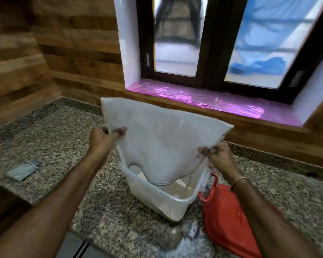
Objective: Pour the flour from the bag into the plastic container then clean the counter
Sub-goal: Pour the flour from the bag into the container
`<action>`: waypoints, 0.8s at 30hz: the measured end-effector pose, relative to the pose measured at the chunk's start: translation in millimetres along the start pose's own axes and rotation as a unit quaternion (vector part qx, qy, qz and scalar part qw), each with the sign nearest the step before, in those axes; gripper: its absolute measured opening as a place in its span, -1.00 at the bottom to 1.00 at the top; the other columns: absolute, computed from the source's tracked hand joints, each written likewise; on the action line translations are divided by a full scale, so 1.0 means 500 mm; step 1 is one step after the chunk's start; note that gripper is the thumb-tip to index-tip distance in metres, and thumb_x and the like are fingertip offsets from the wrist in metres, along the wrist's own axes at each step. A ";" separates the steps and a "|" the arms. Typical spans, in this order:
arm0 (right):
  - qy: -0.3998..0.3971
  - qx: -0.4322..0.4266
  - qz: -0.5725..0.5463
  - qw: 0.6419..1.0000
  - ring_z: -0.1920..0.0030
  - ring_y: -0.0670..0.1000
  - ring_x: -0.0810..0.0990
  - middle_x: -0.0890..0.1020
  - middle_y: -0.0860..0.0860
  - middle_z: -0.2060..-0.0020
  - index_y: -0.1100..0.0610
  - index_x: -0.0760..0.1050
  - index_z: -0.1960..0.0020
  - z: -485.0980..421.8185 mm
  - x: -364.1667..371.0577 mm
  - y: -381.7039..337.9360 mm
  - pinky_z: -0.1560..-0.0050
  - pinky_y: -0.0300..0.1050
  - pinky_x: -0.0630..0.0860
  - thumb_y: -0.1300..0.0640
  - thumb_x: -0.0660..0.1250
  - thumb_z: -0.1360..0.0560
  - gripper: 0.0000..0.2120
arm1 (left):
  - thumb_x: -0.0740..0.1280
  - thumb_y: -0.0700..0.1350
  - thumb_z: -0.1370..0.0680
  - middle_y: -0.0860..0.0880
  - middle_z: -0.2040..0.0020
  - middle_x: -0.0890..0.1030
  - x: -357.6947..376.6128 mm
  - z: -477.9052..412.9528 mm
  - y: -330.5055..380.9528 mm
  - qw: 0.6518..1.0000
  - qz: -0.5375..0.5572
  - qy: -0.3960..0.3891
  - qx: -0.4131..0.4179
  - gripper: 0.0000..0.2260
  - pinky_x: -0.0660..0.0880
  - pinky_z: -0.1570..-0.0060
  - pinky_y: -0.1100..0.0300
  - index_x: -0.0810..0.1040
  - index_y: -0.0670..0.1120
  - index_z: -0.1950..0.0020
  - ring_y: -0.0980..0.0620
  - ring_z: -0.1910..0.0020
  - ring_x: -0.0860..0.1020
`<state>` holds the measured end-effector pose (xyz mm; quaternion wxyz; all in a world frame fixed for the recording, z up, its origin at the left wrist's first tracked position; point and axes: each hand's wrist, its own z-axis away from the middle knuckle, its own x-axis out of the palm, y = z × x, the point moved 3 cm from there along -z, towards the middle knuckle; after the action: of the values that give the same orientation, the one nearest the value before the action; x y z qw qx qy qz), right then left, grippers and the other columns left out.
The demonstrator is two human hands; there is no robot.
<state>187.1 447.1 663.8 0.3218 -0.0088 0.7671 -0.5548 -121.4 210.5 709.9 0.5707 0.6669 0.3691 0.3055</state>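
A translucent white flour bag [157,138] hangs upside down over the clear plastic container [168,200] on the granite counter [63,138]. Its mouth dips inside the container's rim, and pale flour lies in the container's bottom. My left hand [103,138] pinches the bag's left edge. My right hand [216,153] grips its right edge, with a thin bangle on that wrist. The bag looks mostly slack and flat.
A red lid [229,218] with a handle lies just right of the container, partly under my right forearm. A folded grey cloth [21,170] rests on the counter at the left. Wood-panelled walls and a window with a pink-covered sill [213,101] stand behind.
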 end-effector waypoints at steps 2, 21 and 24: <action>0.031 0.004 -0.042 0.999 0.11 0.09 0.78 0.79 0.00 0.21 0.02 0.76 0.12 -0.014 -0.010 -0.013 0.06 0.23 0.69 -0.19 0.53 -0.31 -0.69 | 0.54 -0.15 -0.51 -0.05 0.00 0.77 0.008 -0.005 0.010 0.999 0.037 -0.025 -0.004 -0.82 0.64 0.09 0.21 0.70 -0.18 -0.07 0.03 0.03 0.73; 0.045 -0.010 -0.128 0.991 0.09 0.09 0.68 0.74 0.16 0.04 0.13 0.67 -0.03 -0.075 0.017 -0.123 0.02 0.17 0.65 0.21 0.38 -0.64 -0.92 | 0.53 -0.16 -0.51 -0.20 0.02 0.75 -0.010 -0.166 -0.010 0.989 0.081 -0.047 -0.118 -0.85 0.69 0.13 -0.02 0.69 -0.19 -0.04 -0.17 0.10 0.71; 0.065 -0.017 -0.121 0.990 0.15 0.07 0.61 0.68 0.09 0.15 0.10 0.64 0.03 -0.111 0.051 -0.191 0.08 0.07 0.56 0.15 0.39 -0.63 -0.91 | 0.53 -0.16 -0.52 -0.15 0.06 0.74 -0.053 -0.231 -0.001 0.990 0.066 -0.045 -0.114 -0.87 0.69 0.25 0.08 0.68 -0.18 -0.01 -0.13 0.15 0.70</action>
<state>106.4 448.0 743.0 0.2022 -0.0708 0.7888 -0.5760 -231.5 250.0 728.6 0.6378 0.6335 0.2603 0.3523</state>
